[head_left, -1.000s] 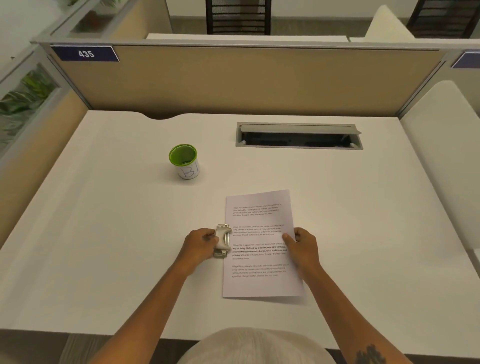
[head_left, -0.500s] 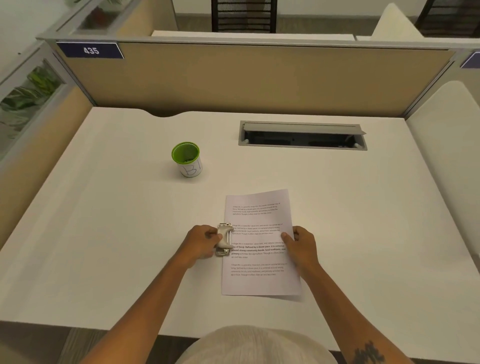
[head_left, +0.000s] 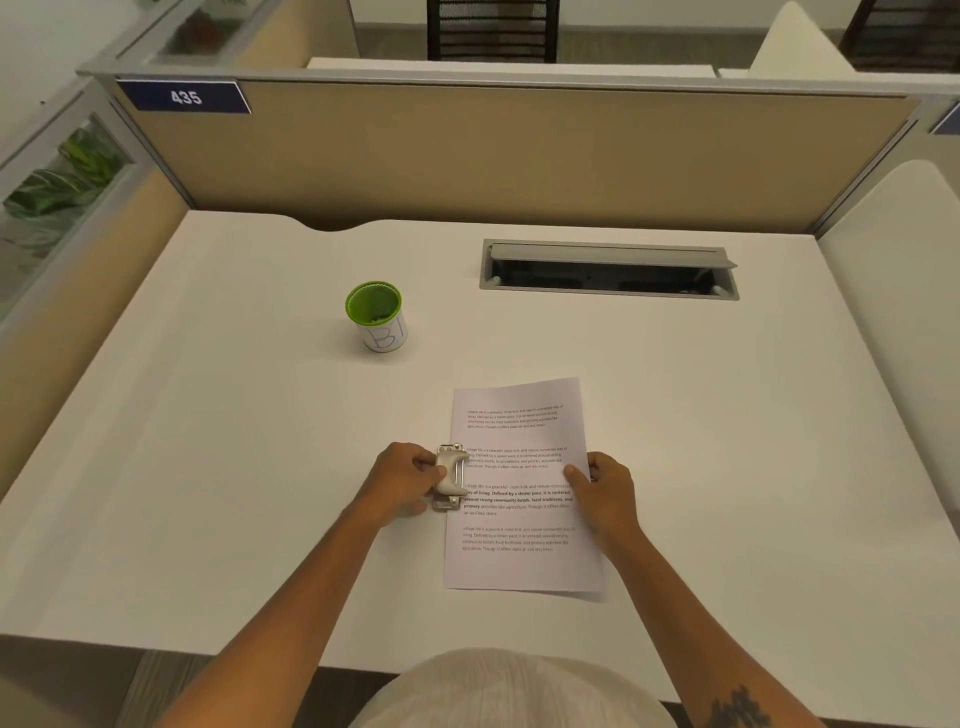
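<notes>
A printed sheet of paper (head_left: 519, 483) lies flat on the white desk (head_left: 218, 467) in front of me. A small metal hole punch (head_left: 451, 477) with a pale handle sits over the middle of the sheet's left edge. My left hand (head_left: 402, 480) grips the punch from the left, thumb on its handle. My right hand (head_left: 605, 491) holds the sheet's right edge, thumb on top of the paper and fingers curled at the edge.
A green-rimmed white cup (head_left: 376, 317) marked "B1" stands behind and to the left of the sheet. A grey cable hatch (head_left: 608, 267) is open at the back of the desk. Beige partition panels (head_left: 493, 156) wall the desk at the back and left.
Both hands, the punch and the sheet stay in place. Only the camera has shifted slightly.
</notes>
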